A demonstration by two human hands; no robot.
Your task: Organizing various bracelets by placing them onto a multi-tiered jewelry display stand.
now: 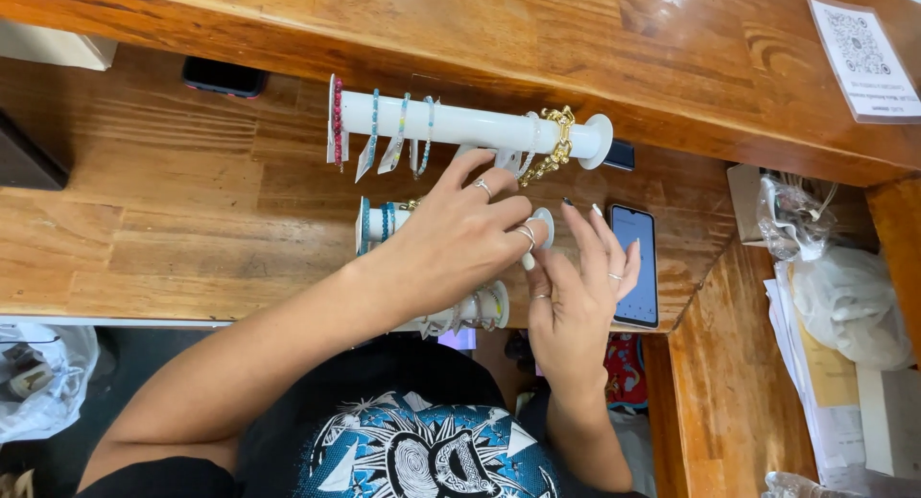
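1. The middle roll [379, 225], a white display cylinder strung with beaded bracelets, lies on the wooden counter [173, 220] mostly under the left hand [451, 244]. Only its blue-banded end to the left of that hand and its round end cap [545, 225] at the fingertips show.
2. The left hand lies over the roll with fingers curled down onto it, their tips at the end cap; it looks like a light grasp of the roll's right end.
3. The right hand [576, 292] stands just right of the cap, fingers spread and loose, thumb near the left fingertips. Whether it pinches anything I cannot tell.
4. By my judgement the roll is light, stiff and smooth, apt to roll. The bracelets are small and could slide or snag, so a hold on the bare cylinder or cap suits best.
5. Beyond the hands lies a longer roll [470, 126] with beaded bands and a gold chain [554, 143].
6. Under the left wrist, a third roll [480, 309] peeks out.
7. A phone [635, 263] lies just right of the right hand.
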